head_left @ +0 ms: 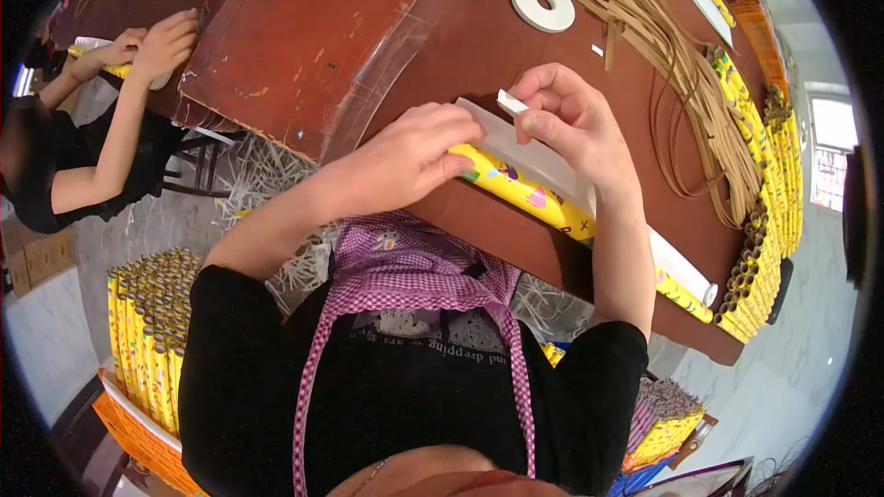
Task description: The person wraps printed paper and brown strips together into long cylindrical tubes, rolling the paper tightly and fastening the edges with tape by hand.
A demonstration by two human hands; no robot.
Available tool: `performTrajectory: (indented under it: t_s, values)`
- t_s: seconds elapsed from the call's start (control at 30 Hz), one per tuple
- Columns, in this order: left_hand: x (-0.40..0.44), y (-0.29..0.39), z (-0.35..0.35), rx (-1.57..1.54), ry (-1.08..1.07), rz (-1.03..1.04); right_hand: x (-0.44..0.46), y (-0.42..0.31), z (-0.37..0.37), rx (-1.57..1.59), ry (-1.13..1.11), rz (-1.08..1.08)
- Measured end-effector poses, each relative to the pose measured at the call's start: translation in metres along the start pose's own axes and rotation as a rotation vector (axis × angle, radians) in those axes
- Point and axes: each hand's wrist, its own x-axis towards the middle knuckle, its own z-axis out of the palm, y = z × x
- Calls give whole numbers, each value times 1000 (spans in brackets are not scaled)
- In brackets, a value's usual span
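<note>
A yellow patterned paper roll (525, 195) lies along the near edge of the table, with its white sheet (502, 135) spread on the far side. My left hand (410, 152) is closed over the left end of this roll, thumb on the near side and fingers reaching onto the sheet. Above the sheet, my right hand (571, 120) pinches a small white strip of tape (511, 103) between thumb and forefinger. Part of the roll is hidden behind my right forearm. A white tape roll (543, 5) lies flat farther back on the table.
Long brown strips (681, 64) curve across the table's right side. Finished yellow tubes (753, 262) stand bundled along the right edge. More tubes (152, 322) fill an orange box at lower left. A co-worker's hands (152, 48) handle a yellow roll at upper left.
</note>
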Motion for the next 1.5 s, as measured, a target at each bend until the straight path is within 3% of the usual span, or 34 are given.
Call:
performTrajectory:
  t_s: [0.23,0.43,0.53,0.87,0.93,1.13,1.3,1.5]
  values:
    - [2,-6,-15,186,-31,-7,-1,3,2,-75,9,-139]
    - [6,-4,-23,286,-121,30,2,10,2,-113,1,-110]
    - [11,-10,-25,214,-104,20,5,10,1,-191,-7,-50]
    - [30,2,-13,-172,20,-295,5,13,7,-133,33,-43]
    - [30,2,-11,-265,34,-369,5,14,8,-248,35,-48]
    - [30,-3,-15,-111,69,-420,-1,9,11,-675,129,-348]
    - [29,-16,-14,206,70,-255,0,15,11,-811,150,-426]
    - [34,-17,-16,228,44,-325,-2,14,14,-911,180,-445]
